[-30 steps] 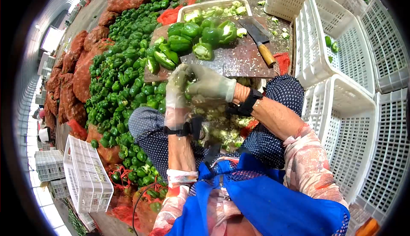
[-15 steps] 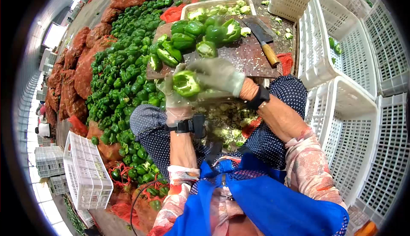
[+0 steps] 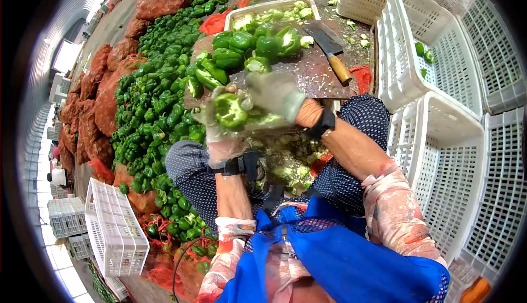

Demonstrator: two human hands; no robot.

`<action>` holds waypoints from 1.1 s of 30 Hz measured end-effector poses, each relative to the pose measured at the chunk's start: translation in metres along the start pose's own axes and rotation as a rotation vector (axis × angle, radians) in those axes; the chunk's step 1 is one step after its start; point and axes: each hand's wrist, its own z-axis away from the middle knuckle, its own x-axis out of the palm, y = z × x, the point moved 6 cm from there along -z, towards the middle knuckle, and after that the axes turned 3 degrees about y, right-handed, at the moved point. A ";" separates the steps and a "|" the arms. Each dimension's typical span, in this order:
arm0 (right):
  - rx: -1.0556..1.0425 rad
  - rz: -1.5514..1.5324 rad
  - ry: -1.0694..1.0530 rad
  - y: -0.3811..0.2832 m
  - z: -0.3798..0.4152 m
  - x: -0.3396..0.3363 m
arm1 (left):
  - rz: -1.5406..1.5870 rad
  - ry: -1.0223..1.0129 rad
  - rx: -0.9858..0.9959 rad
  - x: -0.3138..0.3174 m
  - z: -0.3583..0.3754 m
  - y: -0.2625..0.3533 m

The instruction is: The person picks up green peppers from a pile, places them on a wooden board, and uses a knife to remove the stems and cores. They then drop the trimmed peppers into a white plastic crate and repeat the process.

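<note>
Gloved, my left hand (image 3: 217,122) is wrapped round a cut green pepper (image 3: 230,111), whose pale inside faces up. My right hand (image 3: 273,95), also gloved and smeared by motion, is just right of that pepper; its fingers are too blurred to read. Beyond both hands, several green peppers (image 3: 228,59), some cut open, lie on a wooden board (image 3: 315,75). A cleaver (image 3: 332,53) with a wooden handle rests on the board's right side. Pale pepper cores fill a white tray (image 3: 317,12) behind it.
White plastic crates (image 3: 477,91) stand along the right, one with a few peppers inside. A long heap of green peppers (image 3: 156,94) and red mesh sacks (image 3: 104,108) occupy the left. Another white crate (image 3: 118,234) is at the lower left. Scraps lie between the knees.
The held pepper has turned so its hollow inside faces the camera more, and sits slightly further left. My right hand has shifted a little left. The whole view has moved slightly.
</note>
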 end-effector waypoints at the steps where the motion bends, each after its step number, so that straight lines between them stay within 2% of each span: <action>1: -0.059 -0.111 0.134 0.002 0.000 -0.010 | -0.001 0.036 0.038 -0.001 0.005 0.005; 2: -0.178 -0.026 0.209 0.004 0.003 -0.019 | 0.009 0.109 0.043 -0.009 0.008 0.008; 4: -0.078 -0.238 -0.051 -0.005 0.010 -0.013 | -0.036 0.221 0.071 -0.014 0.009 0.007; 5: -0.278 -0.300 0.091 -0.012 0.011 -0.003 | -0.035 0.132 0.008 -0.011 0.004 0.006; 6: -0.364 -0.178 0.097 -0.012 0.010 0.014 | -0.067 0.114 0.012 -0.010 0.008 0.004; 7: -0.545 -0.115 0.239 -0.017 0.009 0.023 | -0.098 0.096 0.015 0.001 0.012 0.003; 8: -0.347 0.061 -0.037 -0.030 0.020 0.002 | -0.153 0.119 0.041 0.003 0.009 0.000; 9: -0.409 0.101 0.162 -0.026 0.016 0.017 | -0.243 0.205 0.090 0.011 0.021 -0.001; 11: -0.252 -0.084 -0.064 -0.014 0.000 0.022 | -0.262 0.217 0.085 0.015 0.029 0.003; 12: -0.252 -0.326 -0.019 -0.007 -0.008 0.022 | -0.204 0.166 0.052 0.016 0.019 0.003; 13: -0.434 -0.474 0.244 -0.004 -0.007 0.009 | -0.120 0.166 -0.040 0.057 0.024 0.001; 14: -0.430 -0.641 0.204 0.001 -0.007 0.000 | -0.114 0.031 0.066 -0.009 0.004 0.005; 16: -0.210 -1.493 -0.211 -0.004 0.017 -0.014 | -0.156 0.050 0.064 -0.015 0.003 0.012; 17: -0.175 -1.426 -0.232 0.000 0.017 -0.015 | -0.178 0.063 0.054 -0.012 0.005 0.014; 19: -0.138 -0.961 -0.073 0.029 -0.017 0.024 | -0.223 0.067 0.035 -0.011 0.005 0.013; 20: -0.119 -0.723 -0.016 0.031 -0.020 0.023 | -0.258 0.063 0.034 -0.008 0.007 0.014; 22: -0.128 -0.580 0.024 0.041 -0.010 0.004 | -0.312 0.037 0.048 -0.004 0.013 0.015; 23: -0.135 -0.619 0.044 0.049 0.000 -0.012 | -0.329 0.001 0.061 -0.002 0.015 0.013; 24: -0.133 -0.785 0.105 0.061 0.008 -0.033 | -0.309 -0.009 0.051 -0.005 0.015 0.009; 25: -0.153 -1.093 0.203 0.076 0.016 -0.059 | -0.248 0.002 0.023 -0.012 0.013 0.005; 26: -0.191 -1.691 0.343 0.092 0.017 -0.084 | -0.120 0.091 -0.031 -0.019 0.011 0.003; 27: -0.349 -2.254 0.490 0.108 0.018 -0.108 | -0.001 0.025 -0.133 -0.017 0.014 0.000; 28: -0.695 -2.148 0.454 0.130 0.033 -0.132 | 0.033 0.004 -0.123 -0.021 0.014 -0.002; 29: -0.743 -2.147 0.449 0.123 0.051 -0.152 | 0.037 0.051 -0.131 -0.028 0.014 -0.001; 30: -0.616 -2.166 0.713 0.143 0.053 -0.151 | 0.040 0.096 -0.140 -0.022 0.015 0.002; 31: -0.516 -2.010 0.704 0.141 0.041 -0.137 | -0.111 0.229 -0.135 -0.020 0.020 0.003; 32: -0.430 -1.853 0.694 0.139 0.026 -0.123 | -0.089 0.203 -0.115 -0.013 0.022 0.004; 33: -0.159 -1.692 0.638 0.117 0.017 -0.106 | -0.147 0.260 -0.097 -0.007 0.025 0.000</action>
